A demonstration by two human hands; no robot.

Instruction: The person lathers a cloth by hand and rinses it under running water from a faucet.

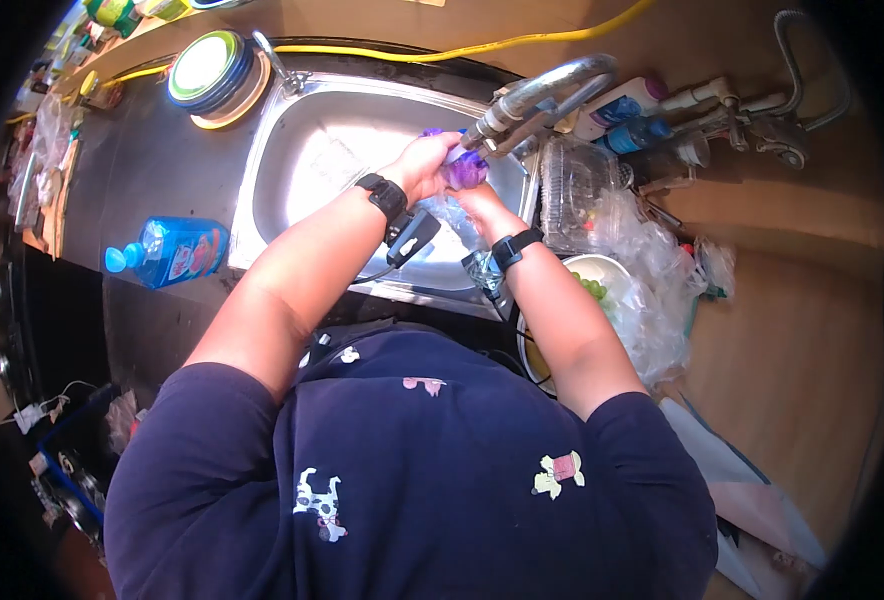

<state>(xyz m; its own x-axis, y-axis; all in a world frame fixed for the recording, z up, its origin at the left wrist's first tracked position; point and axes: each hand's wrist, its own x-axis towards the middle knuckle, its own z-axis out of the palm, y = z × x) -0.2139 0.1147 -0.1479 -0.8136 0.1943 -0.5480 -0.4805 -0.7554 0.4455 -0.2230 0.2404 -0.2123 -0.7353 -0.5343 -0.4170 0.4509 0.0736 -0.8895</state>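
Under the metal tap (502,115), both hands meet over the steel sink (297,205). My left hand (425,166) is closed around a purple-and-white, soft-looking thing (464,170); its exact kind is unclear. Just below it, my right hand (480,207) comes up from the right with its fingers curled against the same thing, though the fingertips are partly hidden. Something clear, water or thin plastic, shows beneath the hands. Black straps with small devices sit on both wrists.
A blue soap bottle (184,250) lies left of the sink. Stacked round containers (207,75) stand behind it. To the right are a clear plastic box (574,190), plastic bags (652,300) and a white bowl (617,275) with green grapes. A yellow hose (442,52) runs along the back.
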